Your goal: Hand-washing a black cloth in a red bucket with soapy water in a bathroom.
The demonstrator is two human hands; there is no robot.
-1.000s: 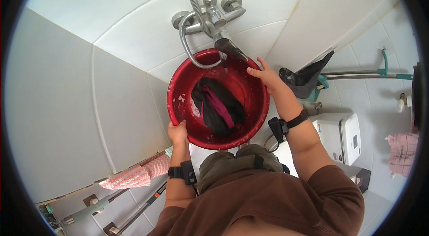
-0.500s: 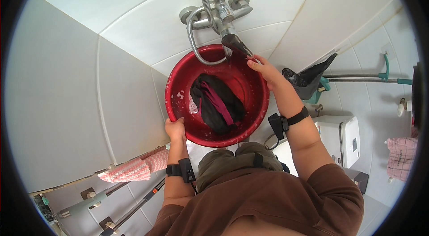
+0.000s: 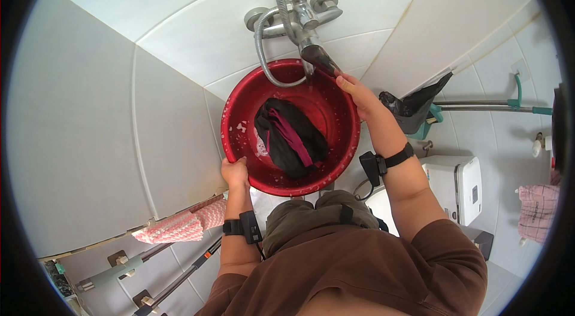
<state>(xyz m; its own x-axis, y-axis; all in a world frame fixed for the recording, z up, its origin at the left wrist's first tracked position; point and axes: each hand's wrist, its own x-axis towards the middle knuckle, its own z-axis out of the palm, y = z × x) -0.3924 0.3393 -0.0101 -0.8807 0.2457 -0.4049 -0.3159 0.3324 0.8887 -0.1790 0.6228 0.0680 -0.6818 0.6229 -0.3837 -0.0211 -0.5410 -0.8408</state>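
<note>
A round red basin [image 3: 232, 103] stands under a chrome wall tap [image 3: 304, 17]. Inside it lies a bunched black cloth item with a magenta strip [image 3: 290, 139], with white suds at its left side. My left hand [image 3: 235, 173] is closed around the basin's near-left rim, thumb on top. At the basin's far-right edge, my right hand [image 3: 358, 96] has its fingertips and thumb at the end of the dark tap lever [image 3: 320, 60]. Part of its grip is hidden. Whether water runs from the spout, I cannot tell.
A metal shower hose [image 3: 259, 46] loops down over the basin's far rim. To the right hang a black plastic bag [image 3: 413, 106] and a green-ended pole [image 3: 491, 105], above a white toilet [image 3: 452, 184]. A pink-white towel [image 3: 179, 225] hangs at the lower left.
The tap appears slightly farther right in view. My right hand has shifted slightly, its fingers closer together at the lever's end. My left hand, the basin and the cloth stay put.
</note>
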